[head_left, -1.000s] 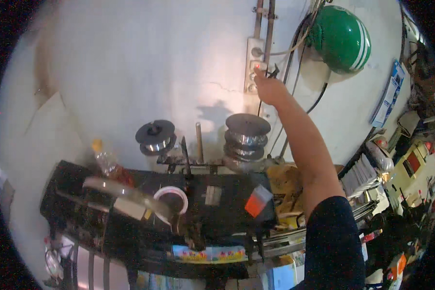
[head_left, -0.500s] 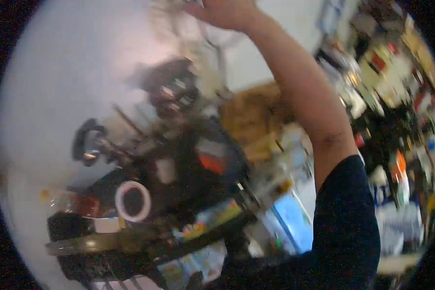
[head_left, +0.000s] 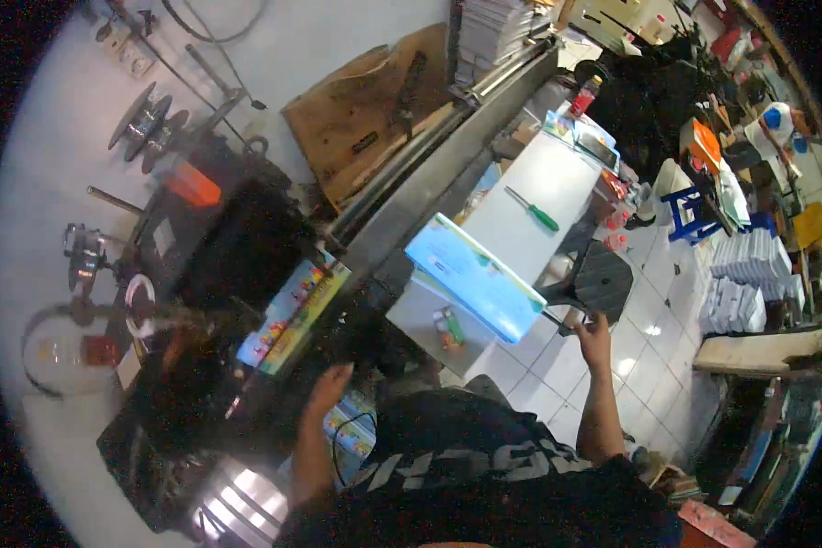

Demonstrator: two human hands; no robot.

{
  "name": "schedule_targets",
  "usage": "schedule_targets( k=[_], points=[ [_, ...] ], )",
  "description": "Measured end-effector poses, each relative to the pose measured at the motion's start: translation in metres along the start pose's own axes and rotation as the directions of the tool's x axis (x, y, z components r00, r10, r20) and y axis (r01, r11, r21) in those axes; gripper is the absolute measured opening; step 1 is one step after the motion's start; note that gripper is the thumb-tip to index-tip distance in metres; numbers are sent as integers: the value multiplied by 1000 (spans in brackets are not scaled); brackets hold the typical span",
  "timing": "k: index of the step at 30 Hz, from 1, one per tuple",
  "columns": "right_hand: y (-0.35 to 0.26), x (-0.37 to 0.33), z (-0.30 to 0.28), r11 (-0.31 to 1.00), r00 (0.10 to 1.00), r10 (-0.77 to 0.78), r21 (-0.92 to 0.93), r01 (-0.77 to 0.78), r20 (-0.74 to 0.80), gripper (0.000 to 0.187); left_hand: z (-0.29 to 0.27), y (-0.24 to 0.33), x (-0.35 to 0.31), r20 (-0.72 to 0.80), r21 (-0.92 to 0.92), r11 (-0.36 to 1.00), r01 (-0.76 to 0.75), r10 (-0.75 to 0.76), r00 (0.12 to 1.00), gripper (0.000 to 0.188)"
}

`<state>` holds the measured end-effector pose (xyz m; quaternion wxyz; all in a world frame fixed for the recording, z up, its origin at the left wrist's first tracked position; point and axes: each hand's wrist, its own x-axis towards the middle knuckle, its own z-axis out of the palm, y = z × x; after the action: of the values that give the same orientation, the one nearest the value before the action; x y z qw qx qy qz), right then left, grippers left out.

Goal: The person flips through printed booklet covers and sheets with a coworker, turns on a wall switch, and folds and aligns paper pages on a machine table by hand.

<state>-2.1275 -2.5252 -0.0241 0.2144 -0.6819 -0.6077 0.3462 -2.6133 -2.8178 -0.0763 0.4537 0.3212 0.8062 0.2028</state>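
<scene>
Both bare forearms reach from the near side toward the far side, set well apart. The left forearm (head_left: pixel 312 452) rises almost straight, and the left hand (head_left: pixel 331 388) leans to the right at its end, its fingers held close together and pointing far and right. Shadow hides how tightly they curl. The right forearm (head_left: pixel 601 416) also runs toward the far side, tipped slightly left, its wrist fairly straight. The right hand (head_left: pixel 595 340) lies farther off than the left one, its fingers bent and directed left and far; how firmly they close is unclear.
</scene>
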Motion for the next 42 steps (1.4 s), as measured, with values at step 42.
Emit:
schedule_targets(
  k=[42],
  points=[
    [409, 145, -659, 633, 939, 306, 771, -77, -157, 58, 825, 875, -30, 468, -373, 634, -678, 759, 452, 37]
  ],
)
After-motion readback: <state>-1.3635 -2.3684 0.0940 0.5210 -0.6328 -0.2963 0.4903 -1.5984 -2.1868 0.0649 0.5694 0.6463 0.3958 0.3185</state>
